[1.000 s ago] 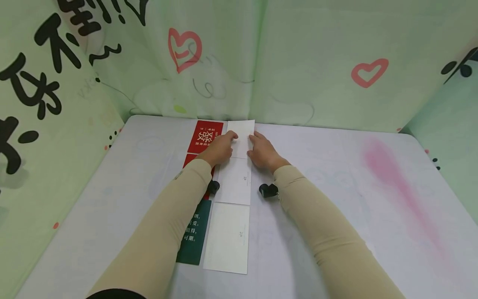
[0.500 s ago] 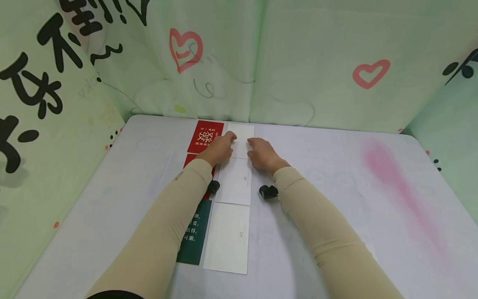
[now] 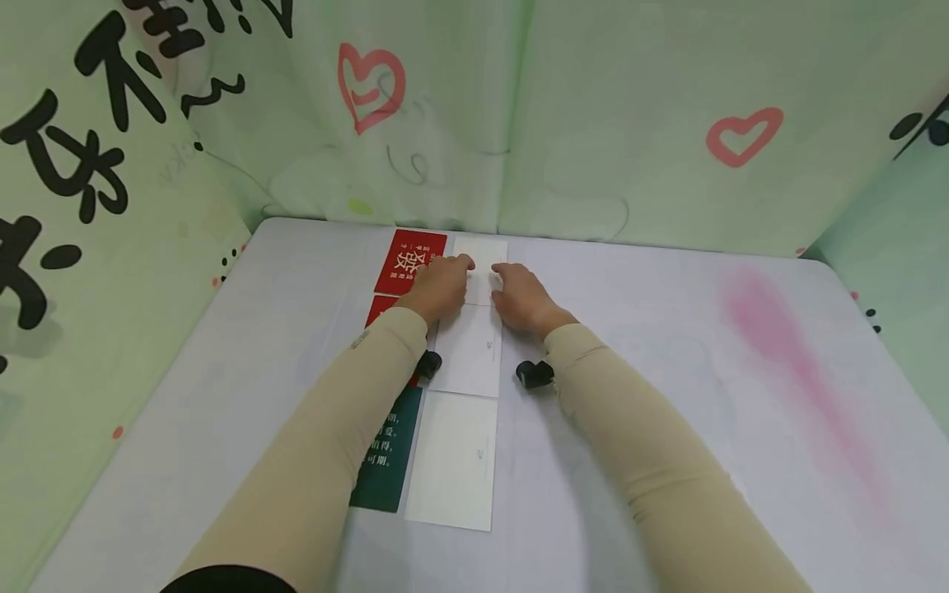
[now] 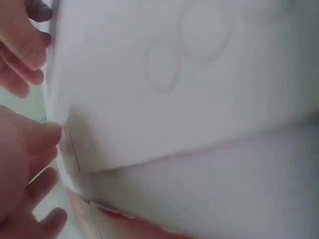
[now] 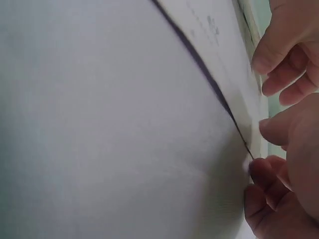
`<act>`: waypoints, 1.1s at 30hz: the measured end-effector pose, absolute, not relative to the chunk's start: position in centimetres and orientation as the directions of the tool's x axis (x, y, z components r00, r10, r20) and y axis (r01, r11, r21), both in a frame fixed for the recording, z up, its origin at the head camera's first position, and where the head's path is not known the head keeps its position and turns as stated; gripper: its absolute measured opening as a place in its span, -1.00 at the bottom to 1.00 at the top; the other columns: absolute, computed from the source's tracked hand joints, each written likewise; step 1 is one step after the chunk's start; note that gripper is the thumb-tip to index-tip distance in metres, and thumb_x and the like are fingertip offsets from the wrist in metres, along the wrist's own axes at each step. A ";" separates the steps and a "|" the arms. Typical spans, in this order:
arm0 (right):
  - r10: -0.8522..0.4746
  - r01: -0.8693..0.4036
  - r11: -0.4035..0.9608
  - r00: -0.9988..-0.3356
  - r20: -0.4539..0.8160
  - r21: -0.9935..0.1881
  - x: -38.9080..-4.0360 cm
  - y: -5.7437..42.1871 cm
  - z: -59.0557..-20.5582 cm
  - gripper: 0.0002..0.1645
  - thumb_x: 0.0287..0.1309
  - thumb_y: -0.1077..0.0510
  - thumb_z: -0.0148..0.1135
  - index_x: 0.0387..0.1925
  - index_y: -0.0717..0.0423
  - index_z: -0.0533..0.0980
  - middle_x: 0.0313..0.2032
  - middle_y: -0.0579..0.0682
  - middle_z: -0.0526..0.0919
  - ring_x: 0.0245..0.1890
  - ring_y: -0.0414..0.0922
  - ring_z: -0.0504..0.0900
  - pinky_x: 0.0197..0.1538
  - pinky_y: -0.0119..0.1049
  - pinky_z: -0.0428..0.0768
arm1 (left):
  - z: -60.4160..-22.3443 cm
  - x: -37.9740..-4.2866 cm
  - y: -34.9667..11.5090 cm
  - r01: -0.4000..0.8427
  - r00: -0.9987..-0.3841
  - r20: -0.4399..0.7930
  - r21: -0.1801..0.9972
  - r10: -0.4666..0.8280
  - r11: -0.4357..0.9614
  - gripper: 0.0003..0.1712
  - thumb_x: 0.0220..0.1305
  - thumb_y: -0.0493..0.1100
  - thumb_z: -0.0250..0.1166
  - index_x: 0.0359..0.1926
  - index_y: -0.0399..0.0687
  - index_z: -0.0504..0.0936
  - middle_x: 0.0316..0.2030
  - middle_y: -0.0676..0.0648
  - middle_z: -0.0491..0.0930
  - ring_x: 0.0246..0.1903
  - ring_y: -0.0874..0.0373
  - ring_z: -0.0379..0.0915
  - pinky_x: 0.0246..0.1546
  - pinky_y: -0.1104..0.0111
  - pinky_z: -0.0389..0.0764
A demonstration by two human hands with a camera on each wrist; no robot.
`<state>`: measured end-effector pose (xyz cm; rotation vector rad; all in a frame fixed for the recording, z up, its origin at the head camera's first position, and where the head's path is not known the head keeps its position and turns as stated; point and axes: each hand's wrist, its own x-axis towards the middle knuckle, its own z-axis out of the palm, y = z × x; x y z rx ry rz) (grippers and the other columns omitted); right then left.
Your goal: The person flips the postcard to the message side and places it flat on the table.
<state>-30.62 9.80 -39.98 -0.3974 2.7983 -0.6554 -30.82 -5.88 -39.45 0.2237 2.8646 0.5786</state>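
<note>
Three white cards lie end to end on the table: a far one [image 3: 482,247], a middle one [image 3: 467,354] and a near one [image 3: 452,461]. My left hand [image 3: 442,287] is over the left edge of the far card, its fingers loosely bent, partly covering an upper red card [image 3: 404,247] with gold characters. Opposite it, my right hand [image 3: 522,298] has relaxed fingertips at the far card's right edge. In the right wrist view, the fingers [image 5: 261,172] of that hand sit right at the card edge. Neither hand grips anything.
Left of the white cards, a second red card [image 3: 381,308] and a dark green card [image 3: 389,461] with white writing form another column, partly hidden by the left sleeve [image 3: 319,420]. A pale green curtain [image 3: 608,123] with drawn hearts stands behind the table [image 3: 667,354].
The far white card has shifted slightly toward me and lies in line with the middle one. My right index finger has drawn back from its far right edge. The head view has tilted slightly.
</note>
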 end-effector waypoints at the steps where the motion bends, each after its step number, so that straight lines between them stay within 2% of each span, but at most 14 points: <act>1: -0.316 -0.212 0.858 -0.936 -0.155 -0.468 -30.5 9.8 -39.8 -0.37 0.46 0.20 -0.05 0.47 0.30 0.17 0.42 0.25 0.26 0.47 0.11 0.14 0.47 -0.08 0.08 | -39.2 -30.7 -5.9 0.110 -0.969 -0.164 0.392 0.187 0.913 -0.42 0.36 -0.22 0.30 0.36 0.01 0.39 0.18 -0.13 0.52 0.14 -0.06 0.34 0.18 0.01 0.42; 4: -0.321 -0.230 0.842 -0.941 -0.110 -0.488 -29.9 10.0 -38.9 -0.35 0.45 0.16 0.01 0.46 0.31 0.18 0.41 0.26 0.28 0.45 0.12 0.18 0.46 -0.05 0.12 | -38.2 -30.1 -6.2 0.108 -0.976 -0.128 0.412 0.175 0.905 -0.42 0.36 -0.18 0.32 0.36 0.01 0.40 0.22 -0.13 0.49 0.16 -0.06 0.36 0.19 0.02 0.45; 6: -0.324 -0.238 0.827 -0.942 -0.085 -0.509 -29.3 10.3 -38.1 -0.32 0.43 0.14 0.06 0.46 0.31 0.18 0.39 0.27 0.29 0.37 0.14 0.31 0.41 -0.04 0.23 | -37.4 -29.3 -6.8 0.118 -0.979 -0.099 0.449 0.181 0.886 -0.40 0.35 -0.14 0.33 0.37 -0.01 0.39 0.27 -0.14 0.45 0.19 -0.06 0.36 0.20 0.04 0.46; 11: -0.354 -0.265 0.785 -0.934 -0.055 -0.559 -26.5 11.1 -36.1 -0.24 0.39 0.07 0.15 0.47 0.28 0.16 0.39 0.23 0.31 0.19 0.11 0.50 0.25 -0.02 0.44 | -35.5 -26.1 -10.2 0.170 -0.970 -0.057 0.541 0.238 0.824 -0.16 0.30 -0.07 0.39 0.48 -0.10 0.20 0.38 -0.16 0.30 0.36 -0.07 0.20 0.25 0.04 0.41; 14: -0.398 -0.307 0.752 -0.917 -0.031 -0.584 -24.1 11.4 -35.3 -0.20 0.37 0.03 0.21 0.47 0.25 0.17 0.39 0.20 0.33 0.22 0.10 0.48 0.25 0.00 0.44 | -34.8 -23.3 -13.0 0.172 -0.965 -0.064 0.579 0.254 0.797 -0.04 0.22 -0.09 0.45 0.51 -0.12 0.13 0.38 -0.22 0.27 0.37 -0.14 0.17 0.14 -0.03 0.51; 19: -0.489 -0.388 0.703 -0.872 -0.008 -0.596 -19.3 11.1 -35.0 -0.12 0.27 0.04 0.36 0.46 0.27 0.19 0.37 0.21 0.36 0.24 0.11 0.47 0.27 0.01 0.43 | -34.6 -17.9 -17.0 0.244 -0.938 -0.051 0.607 0.344 0.756 -0.02 0.14 -0.15 0.51 0.48 -0.22 0.19 0.36 -0.30 0.28 0.33 -0.24 0.19 0.07 -0.08 0.55; 22: -0.535 -0.413 0.683 -0.845 -0.027 -0.603 -16.7 10.6 -35.3 -0.05 0.19 0.06 0.44 0.46 0.28 0.18 0.36 0.20 0.37 0.26 0.10 0.46 0.28 0.00 0.43 | -34.9 -14.6 -18.5 0.260 -0.931 -0.053 0.596 0.361 0.760 0.03 0.06 -0.17 0.56 0.47 -0.24 0.21 0.37 -0.30 0.28 0.34 -0.26 0.18 0.09 -0.10 0.53; 26: -0.584 -0.443 0.661 -0.811 -0.044 -0.605 -13.8 9.6 -35.8 0.01 0.09 0.07 0.52 0.46 0.26 0.20 0.36 0.17 0.38 0.33 0.10 0.39 0.33 0.00 0.37 | -35.7 -11.0 -19.4 0.226 -0.943 -0.080 0.554 0.322 0.801 0.12 -0.08 -0.12 0.64 0.47 -0.17 0.24 0.34 -0.30 0.33 0.31 -0.28 0.22 0.01 -0.13 0.57; 29: -0.641 -0.492 0.641 -0.765 -0.058 -0.589 -12.0 8.7 -36.6 0.02 0.07 0.05 0.53 0.44 0.27 0.22 0.36 0.17 0.38 0.35 0.11 0.35 0.35 -0.02 0.34 | -36.6 -9.1 -19.6 0.209 -0.944 -0.116 0.512 0.308 0.833 0.15 -0.15 -0.06 0.68 0.45 -0.14 0.28 0.31 -0.31 0.36 0.27 -0.31 0.26 -0.01 -0.17 0.56; 33: -0.708 -0.555 0.613 -0.702 -0.079 -0.562 -10.0 7.4 -37.6 0.00 0.05 0.01 0.54 0.42 0.26 0.25 0.32 0.15 0.42 0.31 0.09 0.39 0.32 -0.05 0.39 | -37.7 -7.5 -19.7 0.218 -0.934 -0.156 0.462 0.320 0.860 0.15 -0.23 0.01 0.71 0.40 -0.14 0.34 0.27 -0.30 0.41 0.24 -0.30 0.32 0.07 -0.23 0.48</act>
